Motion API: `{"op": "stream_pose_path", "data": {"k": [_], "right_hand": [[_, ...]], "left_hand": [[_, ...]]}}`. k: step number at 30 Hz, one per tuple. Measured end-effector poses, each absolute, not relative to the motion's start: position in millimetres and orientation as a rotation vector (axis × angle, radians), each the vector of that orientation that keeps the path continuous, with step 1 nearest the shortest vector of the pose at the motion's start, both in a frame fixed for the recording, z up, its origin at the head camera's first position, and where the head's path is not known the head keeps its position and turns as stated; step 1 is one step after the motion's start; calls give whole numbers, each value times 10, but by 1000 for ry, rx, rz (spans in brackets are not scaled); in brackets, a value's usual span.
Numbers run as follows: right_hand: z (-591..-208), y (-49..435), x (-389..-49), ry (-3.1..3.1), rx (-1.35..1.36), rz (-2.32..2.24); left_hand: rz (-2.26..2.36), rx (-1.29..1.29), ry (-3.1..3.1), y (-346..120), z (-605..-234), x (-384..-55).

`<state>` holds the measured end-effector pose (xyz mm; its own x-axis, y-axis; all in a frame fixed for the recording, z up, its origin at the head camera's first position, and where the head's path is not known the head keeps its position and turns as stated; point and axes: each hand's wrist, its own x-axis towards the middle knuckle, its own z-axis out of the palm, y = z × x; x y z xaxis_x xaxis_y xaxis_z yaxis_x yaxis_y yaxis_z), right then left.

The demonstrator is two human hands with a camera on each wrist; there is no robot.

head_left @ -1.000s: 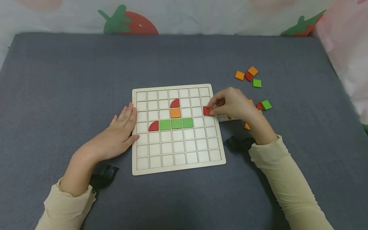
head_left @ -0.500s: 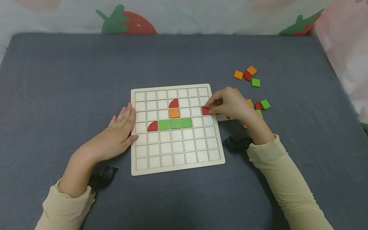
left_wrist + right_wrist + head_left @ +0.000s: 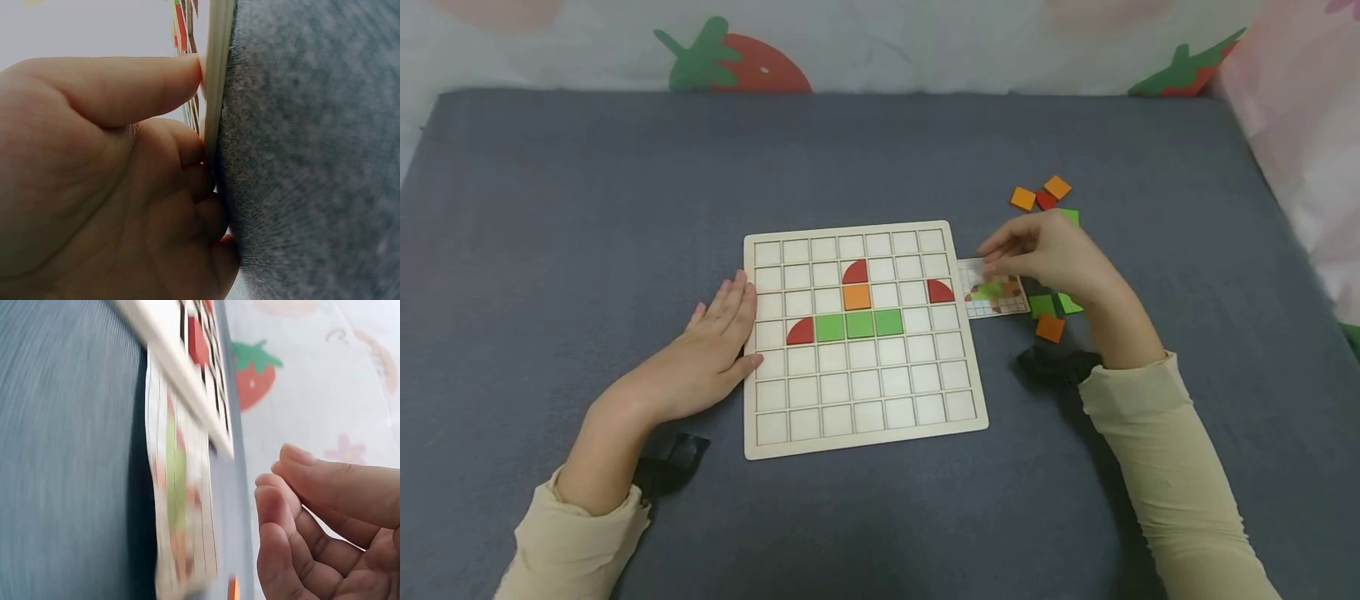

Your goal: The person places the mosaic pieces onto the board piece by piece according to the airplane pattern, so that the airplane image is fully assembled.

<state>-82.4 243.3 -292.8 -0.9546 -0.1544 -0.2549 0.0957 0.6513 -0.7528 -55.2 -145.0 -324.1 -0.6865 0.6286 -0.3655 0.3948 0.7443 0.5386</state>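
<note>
A pale wooden grid board (image 3: 865,352) lies on the grey table. Set in its cells are a red quarter-round tile (image 3: 940,291) at the right, two more red ones, an orange square tile (image 3: 856,297) and a row of green square tiles (image 3: 860,323). My left hand (image 3: 700,350) rests along the board's left edge, thumb and fingertips on the rim. Off the right edge, my right hand (image 3: 1052,250) hovers with nothing in its loosely bent fingers. Beneath it, a printed pattern card (image 3: 996,287) sticks out from under the board.
Loose green and orange tiles (image 3: 1050,328) lie right of the card, partly hidden by the right hand. Farther back are two orange tiles (image 3: 1022,198), a red one and a green one. A strawberry-print cloth (image 3: 925,50) hangs behind the table.
The right hand has let go of the red quarter-round tile, leaving it in a right-hand cell, and moved right over the card. The left hand has stayed at the board's edge.
</note>
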Motion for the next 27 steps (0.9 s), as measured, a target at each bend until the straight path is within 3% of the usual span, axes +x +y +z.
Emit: {"op": "stream_pose_path", "data": {"k": [12,27], "right_hand": [[-2924,2999,-739,2655,126,-1058],[-2974,3032,-807,2676,158,-775]], "left_hand": [[564,766,2415,-1442,-3245,-575],[577,764,2402,-1415,-3262,-599]]}}
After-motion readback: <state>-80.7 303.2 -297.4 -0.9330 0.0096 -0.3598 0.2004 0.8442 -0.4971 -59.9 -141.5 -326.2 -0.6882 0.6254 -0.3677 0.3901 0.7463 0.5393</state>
